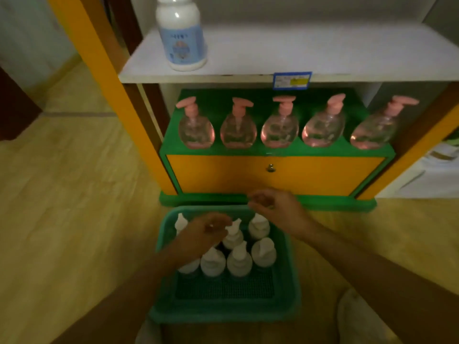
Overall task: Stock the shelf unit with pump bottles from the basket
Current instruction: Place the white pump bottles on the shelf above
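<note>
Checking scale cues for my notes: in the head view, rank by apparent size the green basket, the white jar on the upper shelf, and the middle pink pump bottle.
1. Green basket
2. White jar, partly cropped
3. Middle pink pump bottle, farther away

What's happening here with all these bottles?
A person is reaching into a green basket on the floor that holds white pump bottles. The left hand hovers over them; the right hand is above the basket's far edge. Neither holds anything. Five pink pump bottles stand in a row on the shelf unit.
</note>
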